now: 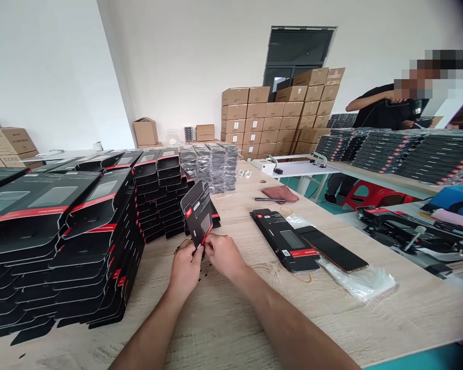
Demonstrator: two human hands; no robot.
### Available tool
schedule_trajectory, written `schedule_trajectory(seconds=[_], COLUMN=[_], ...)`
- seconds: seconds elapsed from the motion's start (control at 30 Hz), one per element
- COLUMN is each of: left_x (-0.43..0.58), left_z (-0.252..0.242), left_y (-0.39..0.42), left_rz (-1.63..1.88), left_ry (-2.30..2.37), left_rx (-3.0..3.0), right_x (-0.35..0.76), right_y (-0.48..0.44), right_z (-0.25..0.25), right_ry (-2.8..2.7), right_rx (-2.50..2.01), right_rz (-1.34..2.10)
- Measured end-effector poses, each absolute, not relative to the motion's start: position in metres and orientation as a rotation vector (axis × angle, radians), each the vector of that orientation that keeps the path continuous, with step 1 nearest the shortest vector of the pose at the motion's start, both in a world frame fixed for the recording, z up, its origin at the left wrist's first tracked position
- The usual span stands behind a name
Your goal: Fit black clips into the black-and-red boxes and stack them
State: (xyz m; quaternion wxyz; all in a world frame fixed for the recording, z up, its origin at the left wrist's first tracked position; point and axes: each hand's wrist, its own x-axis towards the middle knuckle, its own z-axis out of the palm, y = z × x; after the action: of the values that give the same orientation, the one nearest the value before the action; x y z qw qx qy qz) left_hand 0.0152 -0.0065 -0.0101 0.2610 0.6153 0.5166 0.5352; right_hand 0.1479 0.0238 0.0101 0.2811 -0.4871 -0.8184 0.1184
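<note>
Both my hands meet near the middle of the wooden table (224, 313). My left hand (185, 267) and my right hand (223, 254) pinch the bottom edge of a black flat packaging sleeve with a red stripe (198, 211), which stands upright and tilted between them. Right behind it rise piles of the same black flat sleeves (61, 231). To the right lies a short stack of flat sleeves (285, 241) beside a dark phone-like slab (334, 250) on clear plastic bags (364, 280).
Wrapped bundles (212, 164) stand behind the piles. Cardboard boxes (281, 115) are stacked against the far wall. A pen (269, 199) and a brown pouch (281, 193) lie further back. Another person (393, 105) works at the right table, which holds rows of black packs (401, 151).
</note>
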Motion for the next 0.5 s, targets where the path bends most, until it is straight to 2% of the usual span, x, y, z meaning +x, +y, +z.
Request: schedule_trajectory(seconds=[0.2, 0.37, 0.43, 0.5], left_x=[0.013, 0.012, 0.011, 0.009], left_z=[-0.005, -0.002, 0.0, 0.003], left_y=[-0.009, -0.01, -0.012, -0.016], left_rz=[1.324, 1.26, 1.253, 1.269], left_ry=[1.378, 1.2, 1.144, 1.048], left_rx=[1.587, 1.51, 1.462, 1.279], right_x=[0.15, 0.168, 0.174, 0.175], right_y=[0.027, 0.039, 0.039, 0.034], right_z=[0.0, 0.005, 0.008, 0.01], right_ry=[-1.969, -1.62, -1.569, -1.602], right_rx=[-1.073, -1.12, -1.039, -0.913], right_rz=[0.701, 0.696, 0.892, 1.247])
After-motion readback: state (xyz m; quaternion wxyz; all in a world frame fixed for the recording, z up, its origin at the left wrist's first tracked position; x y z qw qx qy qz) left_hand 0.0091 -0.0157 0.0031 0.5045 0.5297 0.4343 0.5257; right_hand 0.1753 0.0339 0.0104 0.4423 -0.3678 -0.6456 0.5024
